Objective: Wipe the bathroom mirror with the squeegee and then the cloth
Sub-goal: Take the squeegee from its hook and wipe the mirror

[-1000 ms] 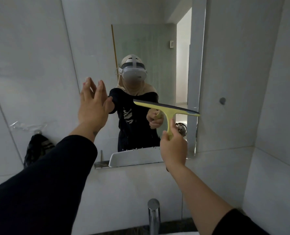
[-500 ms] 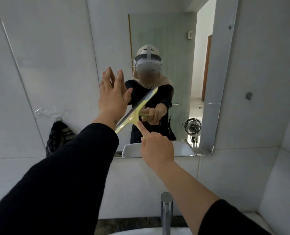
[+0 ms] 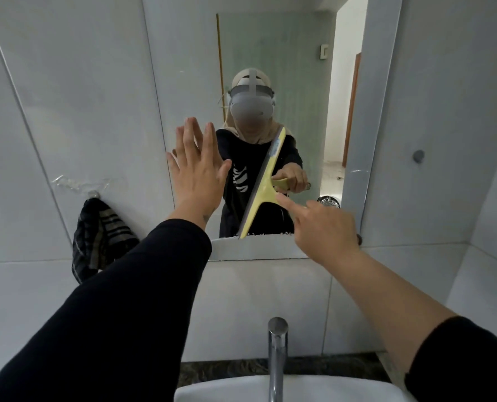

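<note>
The bathroom mirror (image 3: 299, 68) hangs on the white tiled wall ahead and shows a person's reflection. My right hand (image 3: 324, 224) holds the yellow squeegee (image 3: 263, 187) by its handle, index finger stretched along it. The blade stands steeply tilted against the lower middle of the glass, its low end near the mirror's bottom edge. My left hand (image 3: 196, 172) is open with fingers spread, palm flat against the mirror's left part. A dark striped cloth (image 3: 99, 236) hangs from a hook on the wall to the left of the mirror.
A chrome tap (image 3: 276, 358) rises from the white basin (image 3: 227, 391) right below me. A wall corner closes the space at the right, with a small round grey fitting (image 3: 418, 155) on it. Clear tape remains (image 3: 78, 182) stick to the tile above the cloth.
The squeegee swung from nearly level to steeply tilted and moved down and right across the glass. My view dropped, showing the basin. My left hand stays flat on the mirror.
</note>
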The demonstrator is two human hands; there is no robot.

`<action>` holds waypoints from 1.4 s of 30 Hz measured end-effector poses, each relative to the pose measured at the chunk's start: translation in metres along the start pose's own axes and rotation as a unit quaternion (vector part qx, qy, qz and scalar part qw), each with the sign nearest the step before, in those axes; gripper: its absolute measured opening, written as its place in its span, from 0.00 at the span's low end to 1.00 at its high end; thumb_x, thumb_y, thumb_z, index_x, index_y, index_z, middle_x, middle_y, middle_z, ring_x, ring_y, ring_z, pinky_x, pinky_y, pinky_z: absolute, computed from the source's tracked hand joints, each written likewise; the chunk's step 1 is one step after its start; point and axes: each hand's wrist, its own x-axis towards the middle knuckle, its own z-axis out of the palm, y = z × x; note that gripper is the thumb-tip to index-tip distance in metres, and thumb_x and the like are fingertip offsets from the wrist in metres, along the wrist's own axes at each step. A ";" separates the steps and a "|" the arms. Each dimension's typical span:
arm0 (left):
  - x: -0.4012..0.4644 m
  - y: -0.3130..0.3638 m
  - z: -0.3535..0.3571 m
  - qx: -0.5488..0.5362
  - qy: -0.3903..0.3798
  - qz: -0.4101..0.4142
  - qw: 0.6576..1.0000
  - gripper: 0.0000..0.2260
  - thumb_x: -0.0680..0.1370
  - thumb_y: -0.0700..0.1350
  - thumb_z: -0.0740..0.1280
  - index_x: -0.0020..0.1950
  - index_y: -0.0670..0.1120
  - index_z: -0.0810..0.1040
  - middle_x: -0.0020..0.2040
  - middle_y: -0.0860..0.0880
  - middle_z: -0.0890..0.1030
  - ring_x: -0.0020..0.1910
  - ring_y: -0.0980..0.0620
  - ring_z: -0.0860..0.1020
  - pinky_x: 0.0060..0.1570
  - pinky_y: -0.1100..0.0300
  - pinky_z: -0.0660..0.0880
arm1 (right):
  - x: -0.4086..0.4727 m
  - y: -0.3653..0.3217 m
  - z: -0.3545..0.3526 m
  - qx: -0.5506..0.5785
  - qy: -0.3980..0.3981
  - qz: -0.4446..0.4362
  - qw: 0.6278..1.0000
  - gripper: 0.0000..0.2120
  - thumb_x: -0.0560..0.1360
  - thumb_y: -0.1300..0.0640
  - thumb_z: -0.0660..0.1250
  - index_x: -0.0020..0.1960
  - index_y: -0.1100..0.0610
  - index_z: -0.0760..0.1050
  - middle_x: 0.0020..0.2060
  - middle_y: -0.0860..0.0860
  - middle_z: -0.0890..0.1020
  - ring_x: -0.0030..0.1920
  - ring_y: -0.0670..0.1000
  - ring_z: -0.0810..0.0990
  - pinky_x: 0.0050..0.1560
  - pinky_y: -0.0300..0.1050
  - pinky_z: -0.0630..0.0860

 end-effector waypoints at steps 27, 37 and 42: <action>-0.021 0.005 0.025 0.021 -0.033 -0.001 0.999 0.37 0.78 0.51 0.63 0.77 0.49 0.41 0.77 0.41 0.39 0.76 0.40 0.38 0.73 0.39 0.51 | -0.060 0.029 0.052 0.342 0.030 0.281 0.896 0.25 0.80 0.56 0.58 0.74 0.42 0.59 0.43 0.55 0.82 0.33 0.51 0.75 0.31 0.41 0.72; -0.020 -0.003 0.032 0.021 -0.014 -0.005 1.000 0.38 0.77 0.57 0.63 0.77 0.54 0.41 0.78 0.46 0.38 0.76 0.45 0.38 0.73 0.42 0.55 | -0.067 -0.051 0.085 0.384 0.049 0.217 0.896 0.25 0.80 0.56 0.57 0.75 0.43 0.56 0.27 0.49 0.72 0.27 0.45 0.70 0.26 0.35 0.65; -0.020 -0.007 0.036 0.021 -0.001 -0.003 1.000 0.38 0.76 0.59 0.62 0.76 0.56 0.40 0.78 0.49 0.38 0.76 0.45 0.39 0.72 0.42 0.57 | -0.063 -0.092 0.096 0.318 0.011 0.085 0.944 0.27 0.80 0.55 0.56 0.76 0.42 0.50 0.33 0.47 0.71 0.34 0.47 0.70 0.32 0.38 0.62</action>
